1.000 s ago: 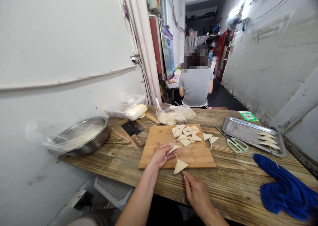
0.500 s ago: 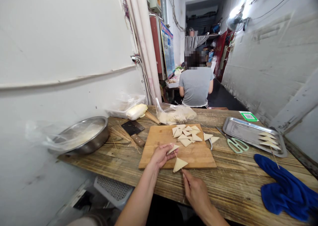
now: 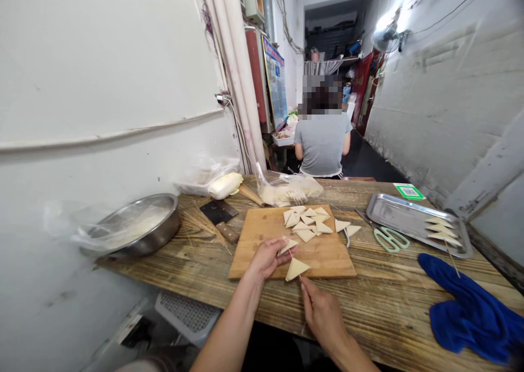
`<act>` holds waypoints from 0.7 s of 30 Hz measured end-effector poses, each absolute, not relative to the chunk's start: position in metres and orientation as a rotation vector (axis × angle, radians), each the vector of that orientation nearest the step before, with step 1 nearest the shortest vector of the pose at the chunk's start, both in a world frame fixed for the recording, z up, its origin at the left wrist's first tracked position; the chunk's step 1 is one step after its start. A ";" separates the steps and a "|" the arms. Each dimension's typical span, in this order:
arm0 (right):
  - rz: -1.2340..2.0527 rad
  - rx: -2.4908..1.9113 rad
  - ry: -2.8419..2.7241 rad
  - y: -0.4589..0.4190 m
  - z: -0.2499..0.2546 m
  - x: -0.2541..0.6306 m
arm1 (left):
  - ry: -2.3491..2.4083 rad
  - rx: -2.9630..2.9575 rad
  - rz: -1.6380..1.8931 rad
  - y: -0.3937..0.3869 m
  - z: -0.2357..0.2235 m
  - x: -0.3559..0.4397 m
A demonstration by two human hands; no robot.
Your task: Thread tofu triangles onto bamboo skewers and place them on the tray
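My left hand (image 3: 269, 256) pinches a pale triangular tofu piece (image 3: 289, 246) over the front of the wooden cutting board (image 3: 257, 227). Low on the right, my right hand (image 3: 323, 309) is closed on the lower end of a thin bamboo skewer (image 3: 301, 277). One tofu triangle (image 3: 297, 269) is threaded on that skewer, and the skewer's upper end meets the piece in my left hand. How deep the tip goes is too small to tell. Several loose tofu triangles (image 3: 305, 234) lie at the back of the board, and two more (image 3: 341, 226) rest beside its right edge.
Right: green-handled scissors (image 3: 392, 240), a metal tray (image 3: 393, 211) with a loaded skewer, a blue cloth (image 3: 466, 312). Left: a cleaver (image 3: 219, 210), loose skewers (image 3: 202, 225), a steel basin (image 3: 164, 227). Behind: a plastic bag (image 3: 286, 189), a cabbage (image 3: 226, 185), a seated person (image 3: 323, 143).
The tofu piece in my left hand has shifted very slightly to the right. My right hand and the skewered triangle are nearly where they were.
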State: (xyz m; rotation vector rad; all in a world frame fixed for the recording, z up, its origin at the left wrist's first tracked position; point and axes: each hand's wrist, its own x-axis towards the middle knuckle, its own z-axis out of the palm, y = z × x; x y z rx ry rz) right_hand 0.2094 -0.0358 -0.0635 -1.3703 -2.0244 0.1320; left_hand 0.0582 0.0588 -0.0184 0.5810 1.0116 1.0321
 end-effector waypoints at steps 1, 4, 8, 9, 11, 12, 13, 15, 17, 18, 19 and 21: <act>0.123 -1.370 -2.020 -0.035 -0.063 0.210 | 1.011 0.575 1.029 0.058 -0.018 0.060; 0.108 -1.372 -2.011 -0.034 -0.060 0.210 | 0.996 0.569 1.023 0.054 -0.020 0.066; 0.083 -1.417 -2.004 -0.032 -0.056 0.210 | 0.968 0.594 1.008 0.050 -0.023 0.074; 0.081 -1.425 -1.998 -0.031 -0.056 0.210 | 0.965 0.607 1.006 0.049 -0.024 0.075; 0.085 -1.430 -1.986 -0.030 -0.055 0.211 | 0.969 0.632 1.005 0.049 -0.023 0.078; 0.092 -1.429 -1.982 -0.030 -0.055 0.212 | 0.969 0.643 1.004 0.049 -0.023 0.079; 0.100 -1.426 -1.978 -0.029 -0.055 0.213 | 0.964 0.656 1.000 0.049 -0.022 0.079; 0.112 -1.421 -1.965 -0.030 -0.056 0.220 | 0.962 0.703 1.011 0.052 -0.020 0.078; 0.112 -1.430 -1.943 -0.031 -0.058 0.232 | 1.035 0.822 1.044 0.058 -0.020 0.077; 0.106 -1.445 -1.927 -0.032 -0.060 0.239 | 1.119 0.919 1.064 0.061 -0.021 0.076; 0.097 -1.466 -1.910 -0.033 -0.061 0.246 | 1.228 1.047 1.078 0.065 -0.022 0.076; 0.079 -1.522 -1.872 -0.035 -0.064 0.261 | 1.465 1.360 1.045 0.072 -0.023 0.078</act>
